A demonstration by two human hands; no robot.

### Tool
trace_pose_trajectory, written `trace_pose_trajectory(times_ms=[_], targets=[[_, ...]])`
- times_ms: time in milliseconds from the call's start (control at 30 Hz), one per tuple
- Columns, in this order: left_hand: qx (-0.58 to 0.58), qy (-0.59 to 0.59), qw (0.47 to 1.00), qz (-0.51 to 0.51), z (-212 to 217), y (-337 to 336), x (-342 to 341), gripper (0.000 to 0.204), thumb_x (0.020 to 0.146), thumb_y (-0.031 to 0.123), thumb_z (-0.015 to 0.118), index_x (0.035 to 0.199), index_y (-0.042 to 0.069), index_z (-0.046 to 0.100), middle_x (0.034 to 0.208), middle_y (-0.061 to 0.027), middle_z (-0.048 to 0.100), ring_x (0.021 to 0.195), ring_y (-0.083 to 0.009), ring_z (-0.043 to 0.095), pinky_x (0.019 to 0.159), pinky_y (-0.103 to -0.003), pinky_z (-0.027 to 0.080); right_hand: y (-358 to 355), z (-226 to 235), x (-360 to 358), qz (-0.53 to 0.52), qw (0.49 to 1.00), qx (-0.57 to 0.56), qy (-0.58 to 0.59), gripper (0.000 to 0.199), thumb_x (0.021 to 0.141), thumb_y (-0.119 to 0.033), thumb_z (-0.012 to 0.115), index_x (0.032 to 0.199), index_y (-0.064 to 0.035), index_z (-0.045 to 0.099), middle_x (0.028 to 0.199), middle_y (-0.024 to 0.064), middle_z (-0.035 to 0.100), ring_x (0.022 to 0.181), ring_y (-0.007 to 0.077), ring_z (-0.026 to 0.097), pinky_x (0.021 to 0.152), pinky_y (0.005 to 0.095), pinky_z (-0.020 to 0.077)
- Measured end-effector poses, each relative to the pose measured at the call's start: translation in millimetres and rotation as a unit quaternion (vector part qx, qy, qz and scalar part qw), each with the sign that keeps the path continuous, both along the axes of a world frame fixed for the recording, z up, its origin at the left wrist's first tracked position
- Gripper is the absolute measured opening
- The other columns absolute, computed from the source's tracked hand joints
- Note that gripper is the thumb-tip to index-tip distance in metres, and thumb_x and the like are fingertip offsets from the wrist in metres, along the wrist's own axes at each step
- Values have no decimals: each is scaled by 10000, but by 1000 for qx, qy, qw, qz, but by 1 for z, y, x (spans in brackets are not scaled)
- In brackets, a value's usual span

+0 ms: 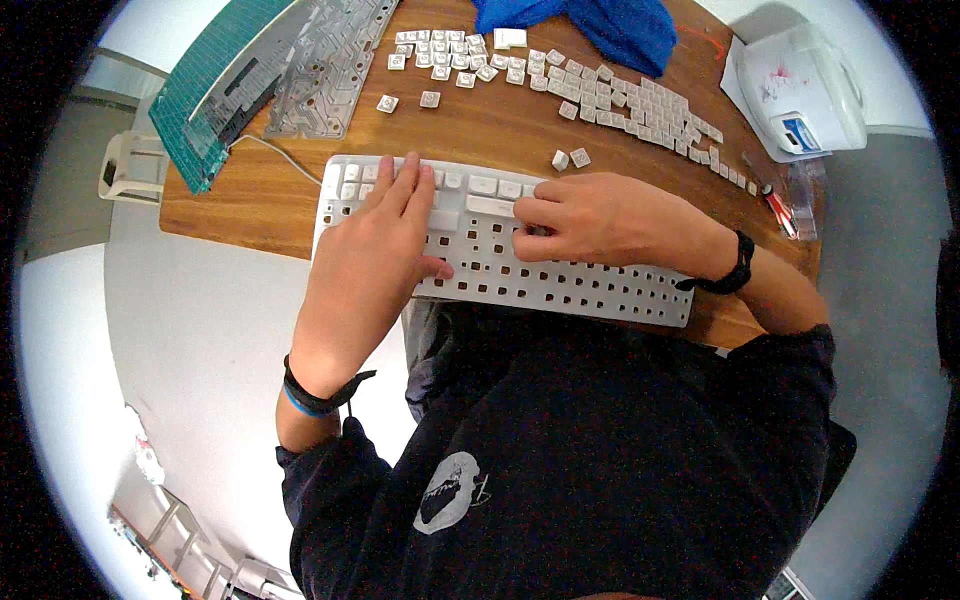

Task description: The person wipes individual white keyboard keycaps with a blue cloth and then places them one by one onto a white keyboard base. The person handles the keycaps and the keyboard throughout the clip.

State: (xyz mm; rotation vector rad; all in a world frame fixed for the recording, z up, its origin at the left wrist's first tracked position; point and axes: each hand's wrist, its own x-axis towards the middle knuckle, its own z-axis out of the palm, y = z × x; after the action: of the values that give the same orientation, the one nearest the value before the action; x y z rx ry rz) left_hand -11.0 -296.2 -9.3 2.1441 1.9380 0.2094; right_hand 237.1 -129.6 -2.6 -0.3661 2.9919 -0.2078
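Note:
A white keyboard frame [560, 285] lies across the near edge of a wooden table [500, 125]. Most of its key sockets are bare; a few white keycaps sit in its top row. My left hand [375, 235] rests flat on the left part of the frame, fingers spread toward the top row. My right hand [590, 220] is curled over the middle, fingertips pressing at a keycap near the top rows. Whether it pinches a loose keycap is hidden by the fingers. Two loose keycaps [570, 158] lie just beyond the right hand.
Several loose white keycaps [600, 95] are spread in rows across the far table. A clear membrane sheet [325, 65] and a green cutting mat [205, 85] lie at the far left, a blue cloth [600, 25] at the back, a white device [810, 90] at the far right.

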Motion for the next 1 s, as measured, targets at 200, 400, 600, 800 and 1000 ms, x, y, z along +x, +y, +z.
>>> trace_pose_trajectory(times_ms=[200, 400, 600, 800, 1000], targets=[[0, 0, 1000, -4, -3, 0, -1, 1021, 747, 256, 941, 1633, 39, 481, 1729, -162, 467, 1594, -368, 450, 1167, -492, 548, 3, -3, 0, 6, 1000, -1, -7, 340, 977, -125, 656, 1270, -173, 490, 1195, 105, 545, 1090, 304, 686, 816, 410, 673], [3, -13, 1000, 1, -1, -3, -2, 1002, 756, 267, 940, 1627, 54, 494, 1728, -151, 473, 1598, -360, 448, 1146, -499, 559, 2, 3, -5, 13, 999, 0, -36, 312, 1013, -149, 609, 1303, -175, 498, 1219, 99, 551, 1092, 284, 686, 817, 413, 673], [5, -13, 1000, -2, -2, -4, -3, 989, 765, 272, 934, 1622, 53, 493, 1730, -146, 472, 1595, -359, 453, 1153, -495, 558, 4, 3, -9, 30, 999, -3, -43, 351, 1030, -154, 592, 1370, -176, 513, 1224, 92, 565, 1094, 278, 691, 812, 418, 661], [0, -13, 1000, -8, -1, -2, -3, 979, 769, 246, 929, 1617, 37, 489, 1726, -168, 471, 1587, -363, 463, 1163, -490, 554, 4, 8, -9, 62, 998, -4, -25, 247, 1007, -134, 635, 1230, -141, 530, 1114, 85, 585, 988, 266, 702, 764, 410, 645], [-17, 1, 1000, -8, 2, 1, -2, 985, 756, 232, 936, 1609, 14, 493, 1726, -183, 467, 1585, -374, 464, 1160, -484, 555, 9, 5, -6, 10, 999, -36, -25, 182, 1007, -123, 639, 1137, -75, 522, 1020, 95, 601, 943, 303, 702, 765, 431, 628]])
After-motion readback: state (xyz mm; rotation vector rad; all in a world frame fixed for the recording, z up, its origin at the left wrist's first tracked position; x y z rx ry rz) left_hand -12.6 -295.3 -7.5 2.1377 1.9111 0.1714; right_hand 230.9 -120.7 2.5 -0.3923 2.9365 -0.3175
